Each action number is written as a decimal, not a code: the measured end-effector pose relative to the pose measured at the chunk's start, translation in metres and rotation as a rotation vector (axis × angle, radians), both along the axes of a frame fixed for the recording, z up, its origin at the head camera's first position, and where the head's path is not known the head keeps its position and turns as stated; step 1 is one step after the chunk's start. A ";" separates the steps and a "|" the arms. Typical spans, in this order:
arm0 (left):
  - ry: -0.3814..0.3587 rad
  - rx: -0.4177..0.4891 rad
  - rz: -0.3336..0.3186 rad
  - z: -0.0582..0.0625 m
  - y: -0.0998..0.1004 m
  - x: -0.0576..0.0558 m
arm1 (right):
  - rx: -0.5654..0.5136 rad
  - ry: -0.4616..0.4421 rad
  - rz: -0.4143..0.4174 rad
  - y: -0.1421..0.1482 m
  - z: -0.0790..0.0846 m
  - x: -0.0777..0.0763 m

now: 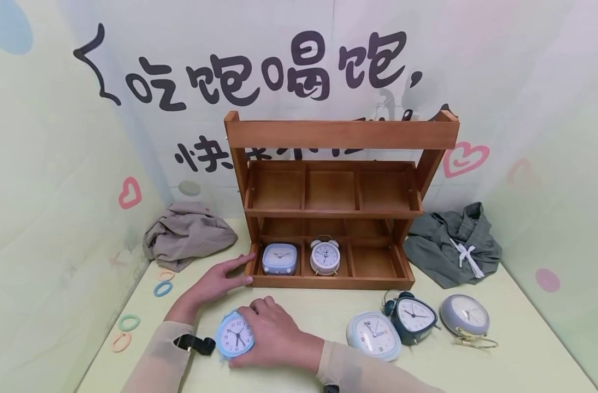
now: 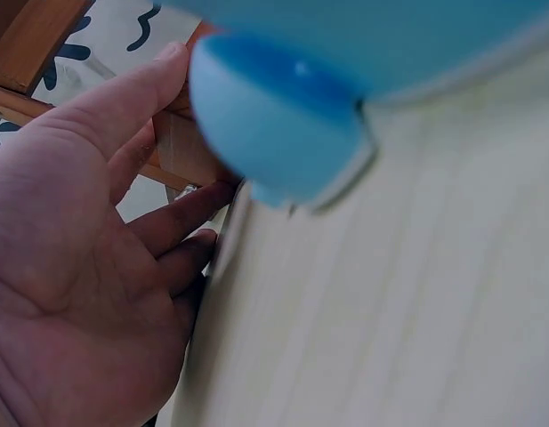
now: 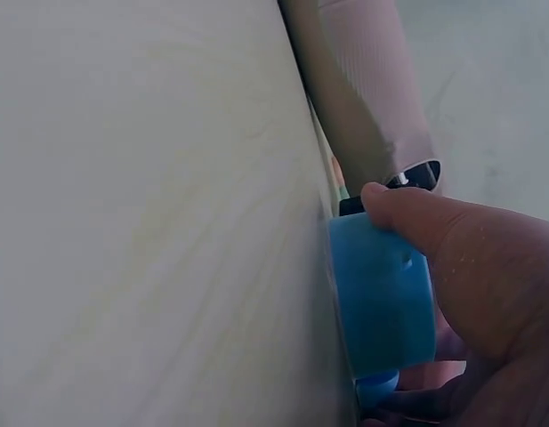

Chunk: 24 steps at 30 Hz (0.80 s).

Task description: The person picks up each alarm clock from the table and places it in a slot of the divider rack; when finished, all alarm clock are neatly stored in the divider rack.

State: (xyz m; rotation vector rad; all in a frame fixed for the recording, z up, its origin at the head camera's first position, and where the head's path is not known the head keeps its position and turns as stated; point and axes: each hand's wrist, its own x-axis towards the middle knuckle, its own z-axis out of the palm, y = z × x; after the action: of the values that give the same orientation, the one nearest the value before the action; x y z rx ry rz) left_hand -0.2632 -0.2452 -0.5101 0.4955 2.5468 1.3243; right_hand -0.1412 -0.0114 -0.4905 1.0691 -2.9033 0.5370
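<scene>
pale counter [image 1: 299,304] carries wooden rack [image 1: 333,282]. right grip [image 1: 275,335] curled around blue clock [image 1: 235,334], in front of rack; left grip [image 1: 220,282], fingers extended, touches rack. apparent step: clock pickup; next likely calls for steady lift.

Two hands, left [image 1: 217,283] and right [image 1: 274,334]. Six clocks: one blue clock [image 1: 236,334] in the right hand, three clocks [image 1: 374,335] [image 1: 413,319] [image 1: 465,315] to its right, two clocks [image 1: 279,258] [image 1: 325,256] beyond both hands, inside one wooden rack [image 1: 343,135]. Four rings [image 1: 163,289] [image 1: 166,276] [image 1: 129,316] [image 1: 121,349] left of the left hand. Two cloths [image 1: 185,234] [image 1: 438,248], one beyond each hand.
</scene>
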 end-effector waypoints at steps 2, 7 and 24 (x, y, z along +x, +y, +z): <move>-0.002 0.004 -0.002 0.001 0.000 0.001 | -0.003 -0.025 0.001 0.002 0.002 0.000; -0.010 0.013 -0.001 0.001 0.002 0.003 | -0.029 -0.064 -0.002 0.011 0.006 0.003; -0.016 -0.005 0.020 0.001 0.002 0.001 | -0.119 0.015 -0.072 0.081 0.056 -0.007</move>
State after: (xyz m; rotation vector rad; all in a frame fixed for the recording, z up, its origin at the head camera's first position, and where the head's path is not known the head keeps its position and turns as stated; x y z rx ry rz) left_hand -0.2620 -0.2429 -0.5088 0.4582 2.5478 1.3235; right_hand -0.1486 0.0696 -0.4349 0.9457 -2.8427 0.6850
